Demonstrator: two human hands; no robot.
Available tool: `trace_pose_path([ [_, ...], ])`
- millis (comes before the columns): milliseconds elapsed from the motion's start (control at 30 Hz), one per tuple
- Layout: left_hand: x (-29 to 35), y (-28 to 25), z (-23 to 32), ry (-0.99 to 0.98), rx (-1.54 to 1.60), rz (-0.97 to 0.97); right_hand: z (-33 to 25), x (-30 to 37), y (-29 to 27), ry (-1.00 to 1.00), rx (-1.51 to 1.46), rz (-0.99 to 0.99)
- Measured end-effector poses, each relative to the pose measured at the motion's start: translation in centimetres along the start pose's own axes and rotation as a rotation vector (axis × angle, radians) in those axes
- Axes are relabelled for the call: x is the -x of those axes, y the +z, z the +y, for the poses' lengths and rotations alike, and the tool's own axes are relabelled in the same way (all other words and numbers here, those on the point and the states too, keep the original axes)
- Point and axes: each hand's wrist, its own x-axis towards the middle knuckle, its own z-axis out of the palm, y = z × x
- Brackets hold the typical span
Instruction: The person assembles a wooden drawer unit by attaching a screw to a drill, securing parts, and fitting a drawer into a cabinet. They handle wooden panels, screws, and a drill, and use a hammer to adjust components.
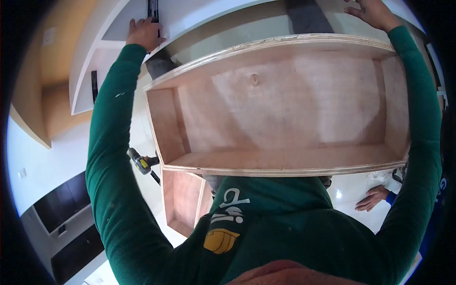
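Observation:
A shallow plywood drawer box [280,104], its hollow side facing me, lies between my arms in front of my body. Beyond its far left corner, my left hand [145,34] closes around the near end of a black drawer slide [152,10] on the white cabinet's side. At the far right, my right hand [375,13] holds nothing visible, its fingers apart beside the cabinet opening; the top edge of the picture cuts part of it off. My right forearm runs alongside the drawer box's right end.
A smaller plywood box [183,197] sits below the drawer box, near a cordless drill [142,161]. Another black slide [94,85] is on a white panel at left. A co-worker's hand [373,197] in a blue sleeve is low at right, over the shiny floor [349,209].

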Motion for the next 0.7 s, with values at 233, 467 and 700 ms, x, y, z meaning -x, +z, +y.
trace_pose_path([
  [233, 1.5, -4.6, -0.5, 0.03, 0.049, -0.216, 0.8, 0.7, 0.7, -0.02, 0.02, -0.02],
  [467, 2.9, -3.9, 0.7, 0.066, -0.07, -0.098, 0.6, 1.2, 0.6, 0.014, 0.089, -0.031],
  [700, 6.9, -3.2, -0.4, 0.13, 0.382, 0.196, 0.9, -0.1, 0.1, 0.136, -0.11, -0.029],
])
